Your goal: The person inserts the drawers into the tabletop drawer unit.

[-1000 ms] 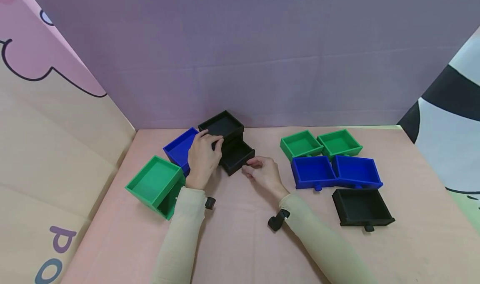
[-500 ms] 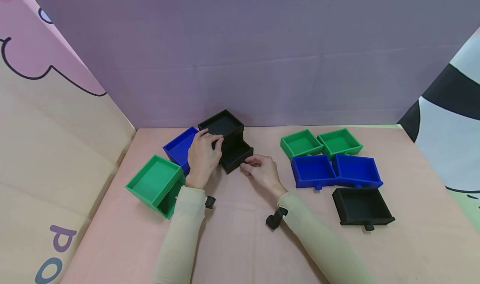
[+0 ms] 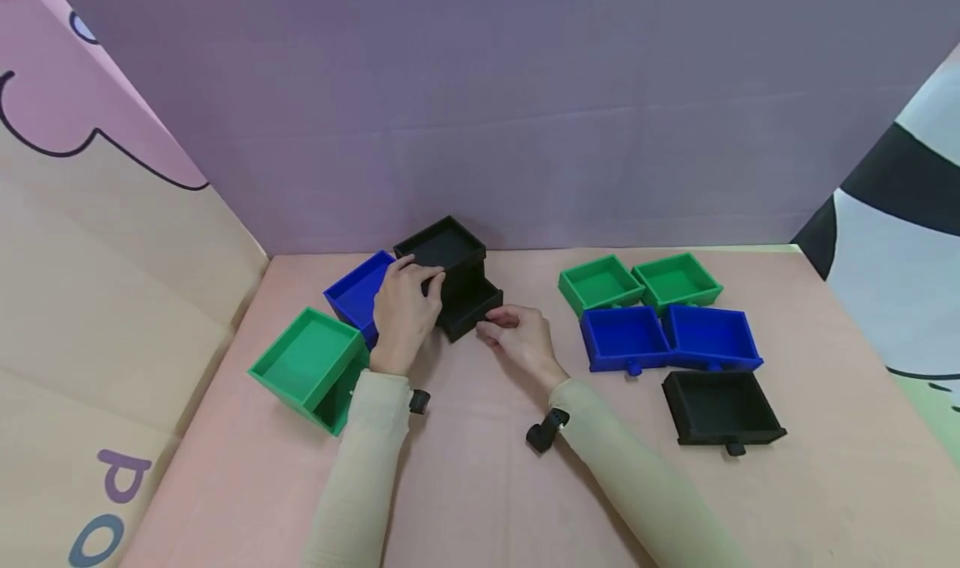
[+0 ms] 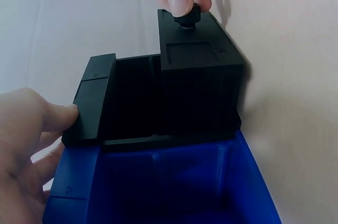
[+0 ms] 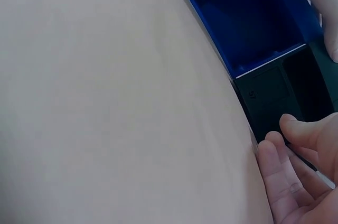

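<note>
A black box-shaped case stands at the back of the pink table, with a black drawer partly slid into its lower slot. My left hand grips the case at its top front edge; in the left wrist view its thumb presses the case's side. My right hand pinches the small round knob on the drawer's front. The right wrist view shows the drawer front with my fingers against it.
A blue case and a tilted green case lie left of the black one. To the right lie two green drawers, two blue drawers and one black drawer. A purple wall stands behind, and a cardboard panel on the left.
My right hand has pushed the black drawer a little further into the black case. The left hand has kept its hold on the case.
</note>
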`<control>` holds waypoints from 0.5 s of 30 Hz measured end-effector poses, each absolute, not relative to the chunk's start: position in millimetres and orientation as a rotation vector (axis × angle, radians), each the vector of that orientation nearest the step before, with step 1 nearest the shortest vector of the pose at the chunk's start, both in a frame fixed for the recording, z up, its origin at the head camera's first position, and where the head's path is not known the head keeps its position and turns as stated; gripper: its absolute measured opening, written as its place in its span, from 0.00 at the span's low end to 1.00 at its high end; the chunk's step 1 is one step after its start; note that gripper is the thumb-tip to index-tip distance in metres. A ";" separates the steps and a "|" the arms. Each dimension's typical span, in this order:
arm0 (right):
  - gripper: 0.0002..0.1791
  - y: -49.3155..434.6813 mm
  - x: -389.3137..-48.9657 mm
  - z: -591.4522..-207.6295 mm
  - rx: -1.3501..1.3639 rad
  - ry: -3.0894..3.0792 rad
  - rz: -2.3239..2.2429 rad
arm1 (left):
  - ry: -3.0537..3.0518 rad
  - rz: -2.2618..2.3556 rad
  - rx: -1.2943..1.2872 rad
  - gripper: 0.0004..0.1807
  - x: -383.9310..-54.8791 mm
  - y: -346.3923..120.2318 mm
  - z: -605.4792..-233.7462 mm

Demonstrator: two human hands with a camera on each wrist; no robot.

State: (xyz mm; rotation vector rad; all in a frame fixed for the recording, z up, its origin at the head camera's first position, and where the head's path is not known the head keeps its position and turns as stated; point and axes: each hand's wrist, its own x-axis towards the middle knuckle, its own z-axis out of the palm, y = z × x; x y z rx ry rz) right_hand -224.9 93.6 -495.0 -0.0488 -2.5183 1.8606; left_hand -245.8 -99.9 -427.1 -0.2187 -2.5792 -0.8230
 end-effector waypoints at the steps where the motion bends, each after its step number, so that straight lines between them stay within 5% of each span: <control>1: 0.12 92.5 -225.9 -494.8 -0.044 -2.513 1.867 | -2.579 -0.819 -0.214 0.14 -245.5 -100.9 -426.5; 15: 0.12 92.5 -228.9 -494.5 -0.078 -2.520 1.878 | -2.578 -0.774 -0.211 0.13 -246.5 -99.9 -427.4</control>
